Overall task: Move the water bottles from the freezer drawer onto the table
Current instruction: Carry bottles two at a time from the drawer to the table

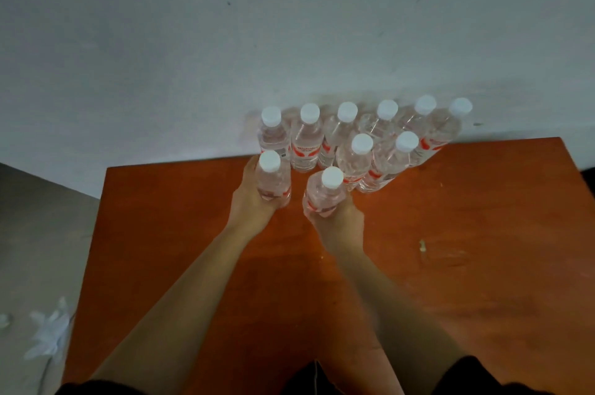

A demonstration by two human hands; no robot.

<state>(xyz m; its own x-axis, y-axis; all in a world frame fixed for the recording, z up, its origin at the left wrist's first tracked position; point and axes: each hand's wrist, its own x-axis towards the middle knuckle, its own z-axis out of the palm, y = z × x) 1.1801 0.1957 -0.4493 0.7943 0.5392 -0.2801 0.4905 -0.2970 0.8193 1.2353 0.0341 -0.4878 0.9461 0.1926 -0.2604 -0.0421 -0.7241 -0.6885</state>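
Pale wall point(289, 24) fills the upper half of my view, and below it sits the orange-brown table point(450, 249), pushed up against that wall. Along the table's far edge I count eight capped water bottles point(363, 137) already standing: six in a back row by the wall and two more just in front of them, toward the right.

My left hand point(254, 198) is wrapped around the lower body of one more bottle point(272, 178), fingers curled closed on it, holding it upright just in front of the leftmost bottle of the back row. My right hand point(338, 217) is likewise closed around a second bottle point(323, 195), upright, beside the front pair. Whether either base is already touching the wood I cannot tell from this angle.

So I judge the task well advanced: eight bottles delivered, two more at the point of being set down to fill out the front row. The freezer drawer is out of view, so I cannot say how many bottles remain there. Off the table's left side, something white and crumpled point(51, 333) lies on the grey floor point(32, 233).
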